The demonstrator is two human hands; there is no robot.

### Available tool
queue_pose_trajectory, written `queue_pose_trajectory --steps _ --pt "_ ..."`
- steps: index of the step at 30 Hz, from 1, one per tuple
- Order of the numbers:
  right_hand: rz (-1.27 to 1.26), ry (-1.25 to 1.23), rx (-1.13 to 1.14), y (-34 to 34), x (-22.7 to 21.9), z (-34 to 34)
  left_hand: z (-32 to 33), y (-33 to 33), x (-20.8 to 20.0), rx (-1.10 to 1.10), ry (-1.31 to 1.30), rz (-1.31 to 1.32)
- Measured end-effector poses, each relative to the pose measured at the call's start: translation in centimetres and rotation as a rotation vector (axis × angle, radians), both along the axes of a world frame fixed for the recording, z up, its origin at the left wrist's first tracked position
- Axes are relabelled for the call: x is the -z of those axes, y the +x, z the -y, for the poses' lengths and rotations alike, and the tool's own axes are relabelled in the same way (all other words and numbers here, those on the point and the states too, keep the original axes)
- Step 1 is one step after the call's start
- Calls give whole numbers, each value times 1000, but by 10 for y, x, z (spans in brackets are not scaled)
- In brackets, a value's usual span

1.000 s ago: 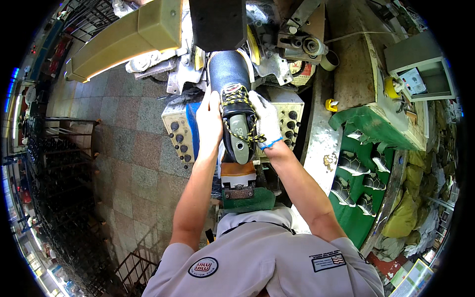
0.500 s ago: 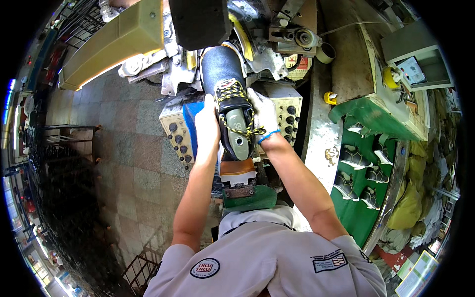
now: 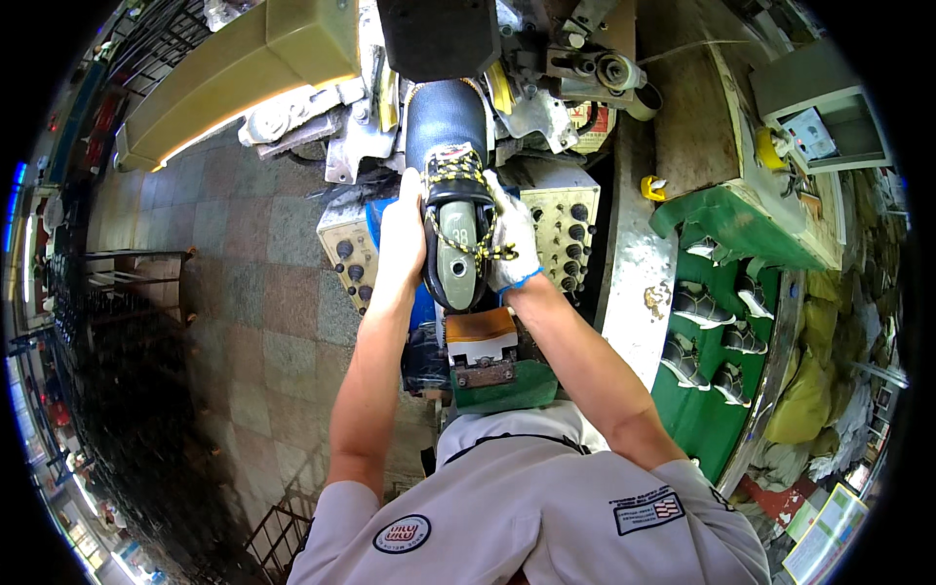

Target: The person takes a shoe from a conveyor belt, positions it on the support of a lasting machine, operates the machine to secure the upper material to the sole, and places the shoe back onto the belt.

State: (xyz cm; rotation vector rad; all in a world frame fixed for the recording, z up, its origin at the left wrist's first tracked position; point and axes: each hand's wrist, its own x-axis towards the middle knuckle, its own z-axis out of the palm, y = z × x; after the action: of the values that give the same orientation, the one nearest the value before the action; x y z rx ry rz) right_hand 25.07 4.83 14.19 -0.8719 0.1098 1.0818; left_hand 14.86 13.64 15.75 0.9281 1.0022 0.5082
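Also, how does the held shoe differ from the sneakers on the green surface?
The black shoe upper sits between left hand and right hand; the sneakers rest on the green surface. The upper has yellow-and-black laces; the sneakers show no yellow. The upper shows a grey last; the sneakers, none clearly. Both look dark.

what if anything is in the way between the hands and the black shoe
Nothing visible blocks either side: the left hand and right hand are both on the black shoe. Only the white glove comes between the right hand and it.
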Motion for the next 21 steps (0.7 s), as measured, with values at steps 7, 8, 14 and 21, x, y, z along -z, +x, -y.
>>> queue_pose_trajectory --steps 7,8,14,21 --pt "-23 12 -11 3 2 3 3 3 9 -16 22 26" --pt "-31 7 -9 4 -1 1 1 2 7 -4 1 27" --pt "19 -51 -46 3 7 7 7 1 16 6 156 -51" --pt "234 -36 -20 5 31 6 11 3 36 -40 254 -58"
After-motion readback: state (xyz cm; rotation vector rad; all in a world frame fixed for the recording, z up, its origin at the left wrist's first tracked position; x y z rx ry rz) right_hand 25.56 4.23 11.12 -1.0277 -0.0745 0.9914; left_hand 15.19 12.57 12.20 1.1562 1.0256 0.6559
